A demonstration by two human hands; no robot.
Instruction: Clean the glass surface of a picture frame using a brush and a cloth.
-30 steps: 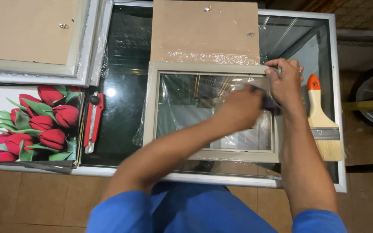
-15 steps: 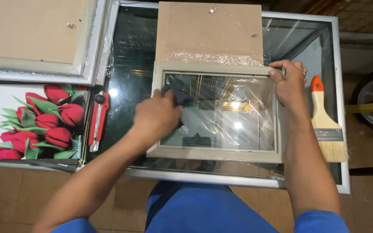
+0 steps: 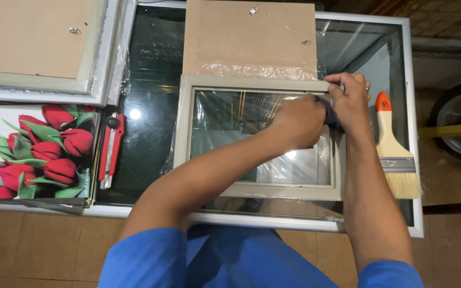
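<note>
Left hand (image 3: 300, 120), fingers closed on a dark cloth (image 3: 331, 114), has swept from the frame's (image 3: 183, 133) left side to its top-right corner; right hand (image 3: 350, 98) apparently pinches that corner.

Clear plastic wrap (image 3: 257, 69) around the brown backing board (image 3: 249, 37), crinkled along its lower edge.

A picture frame (image 3: 209, 138) lies flat on the glass table (image 3: 150, 80), near its front edge. Behind it, touching its far rail, lies a backing board (image 3: 249, 40). To its right, just beside it, lies a paintbrush (image 3: 396, 152), bristles toward the front. To its left lies a utility knife (image 3: 111, 149), and left of that a flower print (image 3: 28, 152). Behind the print rests another frame (image 3: 33, 48), face down
</note>
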